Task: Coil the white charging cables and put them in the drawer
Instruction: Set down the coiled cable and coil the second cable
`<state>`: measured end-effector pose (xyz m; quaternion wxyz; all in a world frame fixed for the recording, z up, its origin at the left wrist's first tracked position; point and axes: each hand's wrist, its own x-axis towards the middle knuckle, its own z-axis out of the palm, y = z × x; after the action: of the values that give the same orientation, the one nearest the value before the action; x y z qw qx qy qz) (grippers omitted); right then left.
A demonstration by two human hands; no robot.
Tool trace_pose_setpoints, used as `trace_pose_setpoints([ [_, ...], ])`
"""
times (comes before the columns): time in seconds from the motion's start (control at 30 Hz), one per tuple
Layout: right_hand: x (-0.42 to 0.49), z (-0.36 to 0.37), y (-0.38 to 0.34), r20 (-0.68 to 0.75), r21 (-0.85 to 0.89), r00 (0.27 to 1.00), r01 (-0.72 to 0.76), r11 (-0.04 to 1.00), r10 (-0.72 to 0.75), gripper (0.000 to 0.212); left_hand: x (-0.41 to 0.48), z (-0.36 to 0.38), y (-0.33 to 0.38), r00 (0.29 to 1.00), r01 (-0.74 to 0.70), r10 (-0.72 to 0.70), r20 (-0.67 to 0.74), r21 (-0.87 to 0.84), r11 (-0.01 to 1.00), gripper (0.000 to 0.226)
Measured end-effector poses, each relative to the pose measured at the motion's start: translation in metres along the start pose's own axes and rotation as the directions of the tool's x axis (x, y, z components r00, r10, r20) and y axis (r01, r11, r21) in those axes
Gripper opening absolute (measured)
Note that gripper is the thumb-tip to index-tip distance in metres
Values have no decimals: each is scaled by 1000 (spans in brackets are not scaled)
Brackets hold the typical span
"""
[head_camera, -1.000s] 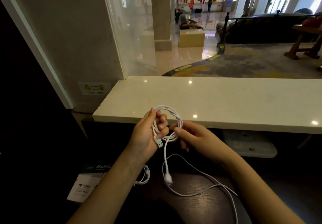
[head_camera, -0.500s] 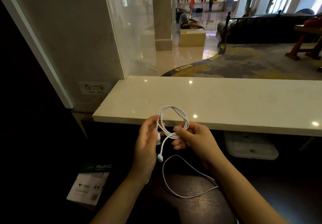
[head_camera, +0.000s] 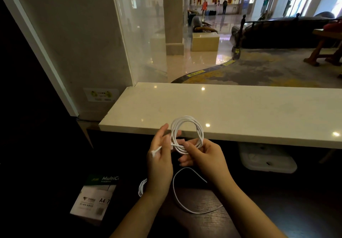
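A white charging cable [head_camera: 187, 126] is wound into a coil of several loops, held up in front of the counter's edge. My right hand [head_camera: 205, 158] pinches the bottom of the coil. My left hand [head_camera: 160, 161] has its fingers partly spread beside the coil, and the cable's plug end [head_camera: 154, 152] sticks out across it. A second white cable [head_camera: 182, 197] lies loose on the dark wooden desk below, and a small white bundle [head_camera: 141, 187] shows behind my left wrist. No drawer is in view.
A pale stone counter [head_camera: 240, 111] runs across in front, with glass and a lobby beyond. A pack of A4 paper [head_camera: 95, 197] lies lower left. A white plastic tray [head_camera: 268, 160] sits under the counter at right.
The hanging tail with its plug has been drawn up from below the hands and now sticks out across my left hand. The coil has grown rounder and shifted slightly right.
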<state>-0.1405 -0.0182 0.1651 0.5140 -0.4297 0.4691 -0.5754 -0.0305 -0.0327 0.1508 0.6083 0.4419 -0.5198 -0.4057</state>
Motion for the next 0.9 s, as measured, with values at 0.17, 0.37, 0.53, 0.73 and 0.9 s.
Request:
trace_pose_setpoints([
  [0.17, -3, -9, 1, 138, -30, 988, -62, 998, 66, 23, 8, -10, 8, 987, 151, -143, 74, -119, 981, 22],
  [0.37, -1, -21, -3, 198, -465, 977, 163, 870, -77, 24, 21, -21, 7, 776, 606, -477, 412, -278, 746, 38],
  [0.53, 9, -18, 0, 156, -584, 954, 297, 755, -255, 5, 21, -24, 14, 590, 769, -471, 656, -277, 576, 35],
  [0.73, 19, -8, 8, 410, -663, 821, 568, 488, -398, 37, 30, -24, 13, 526, 754, -395, 754, -197, 627, 51],
  [0.9, 13, -4, 4, 328, -504, 878, 474, 722, -348, 30, 32, -30, 19, 514, 738, -441, 736, -116, 665, 48],
])
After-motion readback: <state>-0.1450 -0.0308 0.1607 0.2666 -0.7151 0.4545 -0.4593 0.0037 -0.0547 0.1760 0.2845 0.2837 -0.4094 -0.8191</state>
